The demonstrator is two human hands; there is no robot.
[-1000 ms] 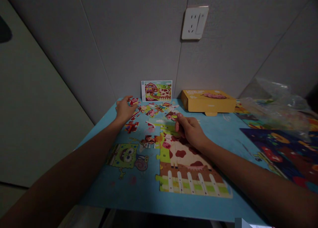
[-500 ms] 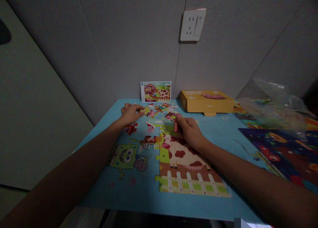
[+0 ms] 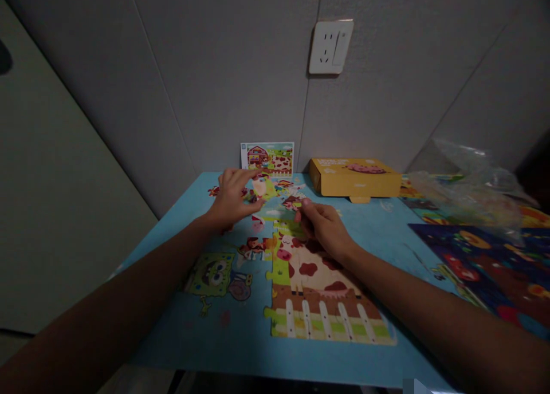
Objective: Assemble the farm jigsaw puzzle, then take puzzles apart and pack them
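Note:
My left hand (image 3: 234, 196) is raised over the far part of the table, thumb and fingers curved around the edges of a pale pink and green puzzle piece (image 3: 264, 188). My right hand (image 3: 324, 225) rests over the upper edge of the partly joined cow puzzle (image 3: 309, 268), its fingers curled together. Whatever they hold, if anything, is hidden. Just beyond its thumb lies a brown and pink piece (image 3: 291, 202). Left of the joined part are a piece with a brown-haired figure (image 3: 256, 246) and a small piece with a pink face (image 3: 258, 224).
A picture card (image 3: 270, 158) of the farm scene leans against the wall. To its right stands a yellow box (image 3: 356, 179). Clear plastic wrapping (image 3: 472, 188) and a dark blue picture sheet (image 3: 481, 262) lie at the right of the blue table (image 3: 206, 342).
My left hand has moved right and opened wider around the pale puzzle piece, which now shows between its thumb and fingers. My right hand has stayed almost still. The view has shifted slightly.

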